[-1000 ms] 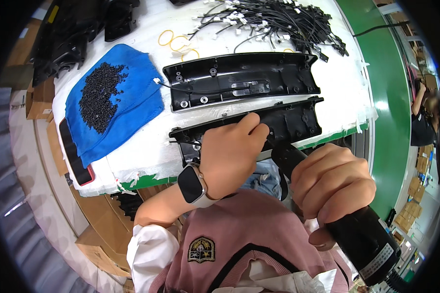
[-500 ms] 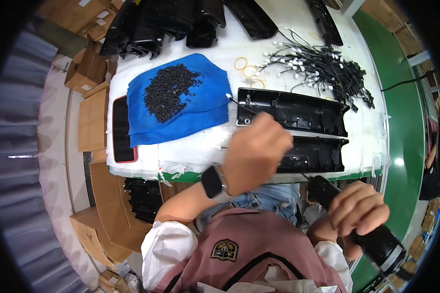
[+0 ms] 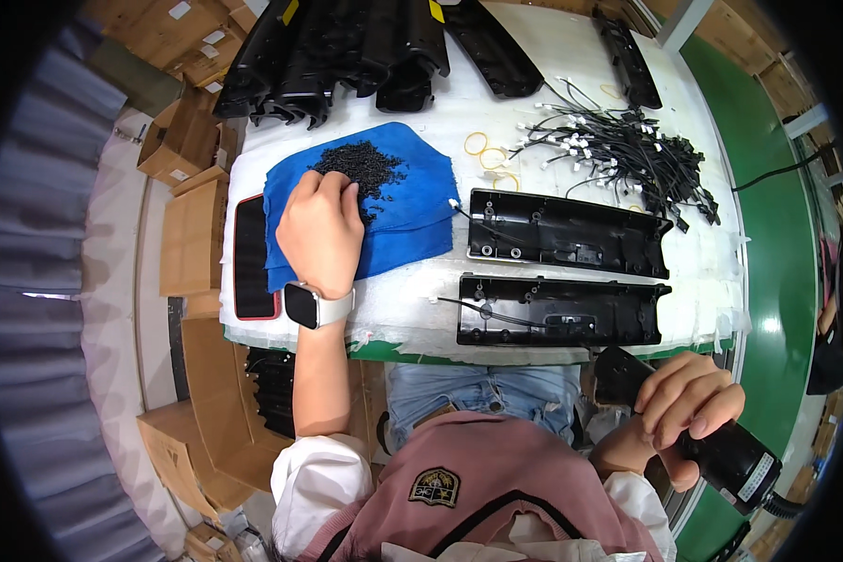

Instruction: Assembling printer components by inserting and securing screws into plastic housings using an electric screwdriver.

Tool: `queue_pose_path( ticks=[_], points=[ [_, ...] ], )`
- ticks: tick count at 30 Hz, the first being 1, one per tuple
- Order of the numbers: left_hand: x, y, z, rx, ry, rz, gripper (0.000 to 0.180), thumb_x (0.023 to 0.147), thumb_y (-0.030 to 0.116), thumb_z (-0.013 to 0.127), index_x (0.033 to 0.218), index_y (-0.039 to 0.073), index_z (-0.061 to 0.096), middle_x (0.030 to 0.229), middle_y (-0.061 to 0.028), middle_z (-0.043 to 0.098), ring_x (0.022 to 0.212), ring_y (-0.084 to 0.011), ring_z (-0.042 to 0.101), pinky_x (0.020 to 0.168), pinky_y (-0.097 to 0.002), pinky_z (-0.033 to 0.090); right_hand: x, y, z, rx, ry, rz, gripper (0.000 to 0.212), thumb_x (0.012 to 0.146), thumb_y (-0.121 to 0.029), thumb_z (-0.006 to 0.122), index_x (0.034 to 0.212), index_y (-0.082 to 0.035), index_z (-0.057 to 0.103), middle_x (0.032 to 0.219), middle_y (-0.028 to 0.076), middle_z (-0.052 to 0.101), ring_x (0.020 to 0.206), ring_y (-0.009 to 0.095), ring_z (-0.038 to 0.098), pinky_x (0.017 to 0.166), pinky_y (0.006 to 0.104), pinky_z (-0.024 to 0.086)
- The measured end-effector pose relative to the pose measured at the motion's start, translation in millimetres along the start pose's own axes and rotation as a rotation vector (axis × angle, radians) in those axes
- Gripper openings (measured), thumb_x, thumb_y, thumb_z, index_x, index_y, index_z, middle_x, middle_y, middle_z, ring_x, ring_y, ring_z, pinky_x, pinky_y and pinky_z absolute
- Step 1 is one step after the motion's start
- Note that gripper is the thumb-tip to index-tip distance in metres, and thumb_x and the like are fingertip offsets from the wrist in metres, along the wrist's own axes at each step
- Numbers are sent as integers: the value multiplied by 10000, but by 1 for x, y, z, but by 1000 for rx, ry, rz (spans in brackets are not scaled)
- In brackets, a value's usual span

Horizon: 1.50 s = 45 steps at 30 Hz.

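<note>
My left hand [image 3: 322, 227], with a watch [image 3: 315, 305] on its wrist, is over a pile of small black screws [image 3: 365, 161] on a folded blue cloth [image 3: 412, 192]. Its fingers are curled together at the pile's near edge; what they pinch is hidden. At the lower right, off the table's front edge, my right hand [image 3: 688, 403] is wrapped round a black electric screwdriver [image 3: 735, 464]. Two long black plastic housings lie in front of me, one farther [image 3: 618, 242] and one nearer [image 3: 618, 323], each with a thin cable inside.
A heap of black cables with white connectors [image 3: 618, 150] lies at the far right. Yellow rubber bands [image 3: 478, 143] are beside it. More black housings [image 3: 337, 56] are stacked at the back left. A red-edged phone [image 3: 251, 262] lies left of the cloth, near cardboard boxes [image 3: 192, 244].
My left hand has moved left from above the housings to the screw pile. The nearer housing is now uncovered. My right hand keeps hold of the screwdriver, almost in place.
</note>
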<state>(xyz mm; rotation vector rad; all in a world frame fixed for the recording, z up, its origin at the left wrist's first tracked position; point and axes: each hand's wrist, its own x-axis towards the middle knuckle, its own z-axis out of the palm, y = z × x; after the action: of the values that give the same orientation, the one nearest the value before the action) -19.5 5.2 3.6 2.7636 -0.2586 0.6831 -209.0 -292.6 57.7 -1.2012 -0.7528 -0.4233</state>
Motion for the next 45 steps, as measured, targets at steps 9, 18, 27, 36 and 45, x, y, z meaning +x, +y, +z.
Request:
queue_pose_path(
  ticks=[9, 18, 27, 36, 45],
  points=[
    [3, -7, 3, -112, 76, 39, 102, 809, 122, 658, 843, 43, 713, 769, -92, 645, 601, -270, 622, 562, -346, 491, 4, 2, -2, 18, -15, 28, 429, 740, -220, 815, 1006, -43, 530, 557, 46, 574, 426, 201, 569, 446, 326, 488],
    [3, 0, -6, -145, 158, 46, 116, 760, 82, 659, 679, 6, 624, 619, -91, 560, 514, -221, 566, 488, -323, 437, 6, -1, -5, 11, -18, 33, 429, 768, -225, 803, 1041, -51, 522, 563, 37, 570, 441, 194, 566, 465, 318, 483],
    [-54, 86, -33, -1139, -478, 263, 118, 679, -60, 709, 774, 6, 685, 770, -79, 658, 642, -157, 605, 573, -248, 484, 6, 2, -4, 222, 100, -167, 402, 821, -278, 757, 1021, -70, 477, 617, 28, 618, 472, 151, 594, 493, 302, 504],
    [-69, 100, -31, -1281, -690, 403, 144, 667, -12, 734, 802, 22, 697, 793, -70, 649, 734, -229, 583, 647, -316, 484, -1, 5, 4, 345, 330, -314, 386, 851, -296, 719, 1006, -54, 460, 591, 26, 600, 418, 116, 558, 475, 291, 512],
    [-72, 106, -28, -1232, -662, 452, 148, 649, 21, 746, 786, 33, 689, 768, -67, 633, 750, -249, 561, 652, -331, 473, -2, 6, 0, 315, 179, -204, 372, 860, -283, 713, 1022, -72, 452, 631, 32, 614, 460, 142, 579, 508, 297, 515]
  ],
)
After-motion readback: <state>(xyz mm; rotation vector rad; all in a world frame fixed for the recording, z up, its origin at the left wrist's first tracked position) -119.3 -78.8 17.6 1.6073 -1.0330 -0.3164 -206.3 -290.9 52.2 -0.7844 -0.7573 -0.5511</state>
